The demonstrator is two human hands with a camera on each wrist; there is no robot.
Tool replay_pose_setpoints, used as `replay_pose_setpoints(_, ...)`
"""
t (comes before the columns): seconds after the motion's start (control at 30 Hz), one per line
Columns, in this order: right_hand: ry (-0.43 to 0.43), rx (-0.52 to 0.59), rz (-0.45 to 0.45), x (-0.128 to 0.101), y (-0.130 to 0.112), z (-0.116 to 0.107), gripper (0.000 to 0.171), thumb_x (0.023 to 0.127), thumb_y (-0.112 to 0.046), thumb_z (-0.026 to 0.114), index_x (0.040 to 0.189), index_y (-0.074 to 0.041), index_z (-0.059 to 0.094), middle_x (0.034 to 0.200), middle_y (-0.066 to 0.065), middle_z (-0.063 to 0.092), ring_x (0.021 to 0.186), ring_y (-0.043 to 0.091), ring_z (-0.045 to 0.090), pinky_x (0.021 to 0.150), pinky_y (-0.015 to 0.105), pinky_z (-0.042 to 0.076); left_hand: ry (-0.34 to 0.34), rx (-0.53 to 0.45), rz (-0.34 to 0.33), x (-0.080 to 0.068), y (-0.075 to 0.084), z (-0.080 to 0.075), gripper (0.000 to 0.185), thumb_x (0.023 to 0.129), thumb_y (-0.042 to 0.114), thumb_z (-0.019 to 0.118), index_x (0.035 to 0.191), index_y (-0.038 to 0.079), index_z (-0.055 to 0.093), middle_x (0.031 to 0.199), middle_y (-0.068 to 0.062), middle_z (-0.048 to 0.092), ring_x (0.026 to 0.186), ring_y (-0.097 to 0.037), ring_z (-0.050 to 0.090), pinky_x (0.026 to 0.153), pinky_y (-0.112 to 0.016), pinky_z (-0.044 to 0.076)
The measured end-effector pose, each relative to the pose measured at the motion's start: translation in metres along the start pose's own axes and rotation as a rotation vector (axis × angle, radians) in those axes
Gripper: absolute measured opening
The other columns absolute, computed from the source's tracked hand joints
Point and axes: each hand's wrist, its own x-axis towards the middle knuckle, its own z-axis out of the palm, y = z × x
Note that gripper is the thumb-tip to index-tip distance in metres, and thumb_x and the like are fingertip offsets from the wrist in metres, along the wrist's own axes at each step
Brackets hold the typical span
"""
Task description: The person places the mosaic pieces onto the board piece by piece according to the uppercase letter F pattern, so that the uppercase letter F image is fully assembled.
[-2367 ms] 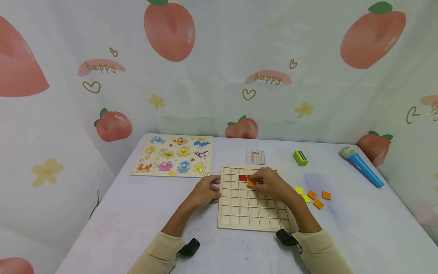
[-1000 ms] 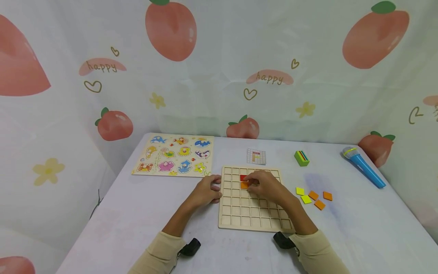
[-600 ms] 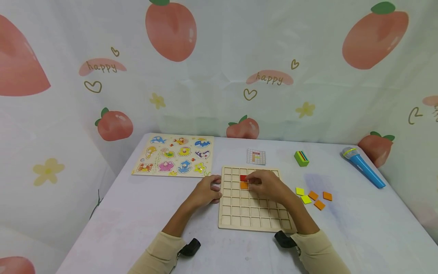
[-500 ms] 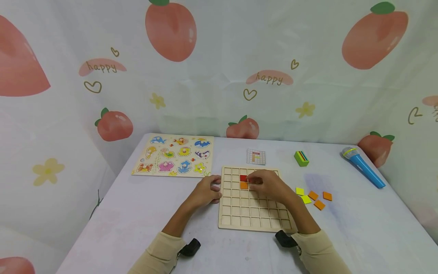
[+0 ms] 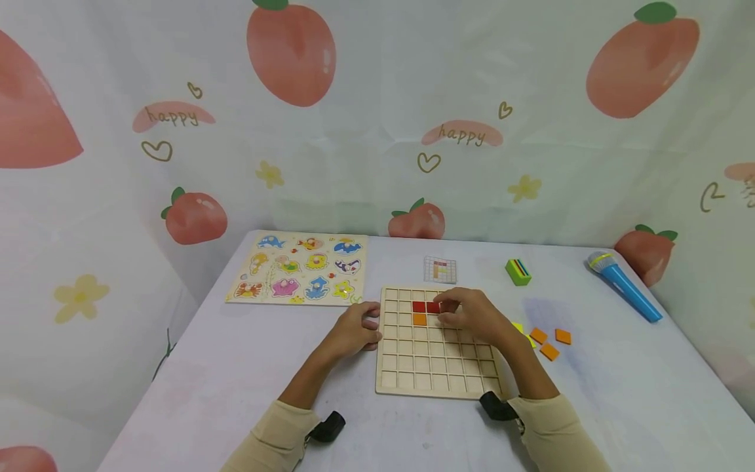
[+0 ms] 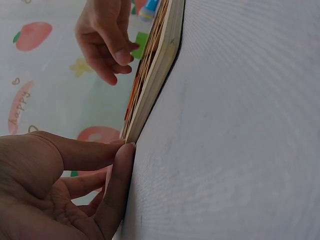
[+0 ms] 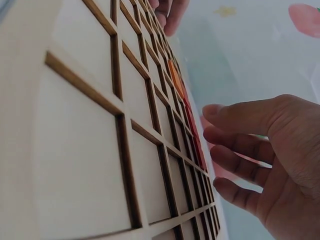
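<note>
Peach-printed cloth hangs behind and beside a pale surface [image 5: 248,367], on which a wooden grid board [image 5: 436,377] lies near the person. Two red tiles [image 5: 426,307] sit side by side in cells of the board's second row from the far edge, and an orange tile [image 5: 419,319] sits in the cell just nearer, under the left red one. The right hand [image 5: 472,318] hovers over the board just right of these tiles, fingers loosely bent and apart; the right wrist view shows the fingers [image 7: 240,150] clear of the board and holding nothing. The left hand [image 5: 354,331] rests on the surface at the board's left edge, its fingertips [image 6: 120,165] touching the edge, fingers slightly curled with nothing gripped. Right of the board lie loose orange tiles [image 5: 548,342] and a yellow tile [image 5: 518,328], partly hidden by the right wrist. Farther off are a small pattern card [image 5: 440,269], a green block [image 5: 518,271], a blue toy microphone [image 5: 622,285] and, at far left, an animal peg puzzle [image 5: 301,267].
</note>
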Motion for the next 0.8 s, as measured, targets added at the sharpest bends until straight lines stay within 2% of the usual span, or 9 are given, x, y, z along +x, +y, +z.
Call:
replay_pose_setpoints(0.43,0.029,0.002,0.000,0.001,0.009,-0.003,0.032,0.095,-0.012,0.077,0.125,-0.003,0.075,0.097,0.002,0.071,0.091,0.018,0.062,0.076,0.034,0.054,-0.006,0.012,0.000,0.000,0.000,0.000,0.066,0.091,-0.011,0.071,0.152,-0.004,0.049,0.141,-0.017,0.059,0.110,-0.024,0.063,0.075,-0.029,0.066)
replay_pose_setpoints(0.63,0.020,0.030,0.025,0.001,0.015,-0.003,0.031,0.097,-0.014,0.075,0.126,-0.004,0.075,0.101,0.003,0.073,0.094,0.019,0.065,0.078,0.034,0.056,-0.001,0.024,0.012,0.000,-0.002,0.000,0.065,0.091,-0.011,0.071,0.152,-0.005,0.049,0.140,-0.018,0.059,0.108,-0.024,0.063,0.075,-0.030,0.066)
replay_pose_setpoints(0.8,0.055,0.033,0.031,-0.001,0.018,-0.008,0.029,0.097,-0.013,0.074,0.125,-0.004,0.076,0.103,0.005,0.074,0.097,0.023,0.066,0.079,0.036,0.057,-0.004,0.027,0.011,0.000,-0.003,0.000,0.065,0.091,-0.011,0.070,0.152,-0.004,0.050,0.139,-0.017,0.060,0.108,-0.024,0.064,0.075,-0.031,0.067)
